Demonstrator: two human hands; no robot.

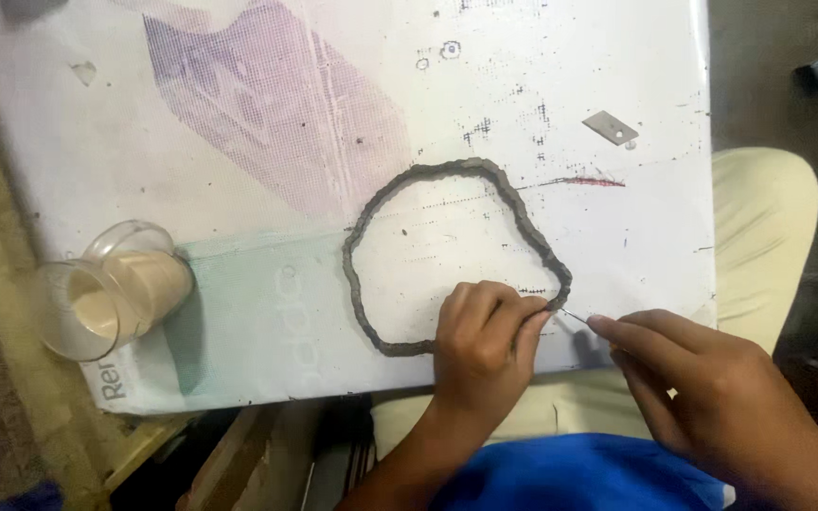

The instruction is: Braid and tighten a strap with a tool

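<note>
The left hand (483, 333) was curled nearly closed, its fingertips pinching the dark chain loop (447, 255) at the loop's lower right bend. The loop lay flat on the white sheet (239, 189). The right hand (702, 378) was closed around a thin needle (575, 317), whose tip met the chain beside the left fingertips.

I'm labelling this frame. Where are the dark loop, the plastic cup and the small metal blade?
Dark loop (364, 222): head view, on its left side.
Plastic cup (115, 289): head view, on its clear wall.
Metal blade (608, 126): head view, on its flat face.
</note>
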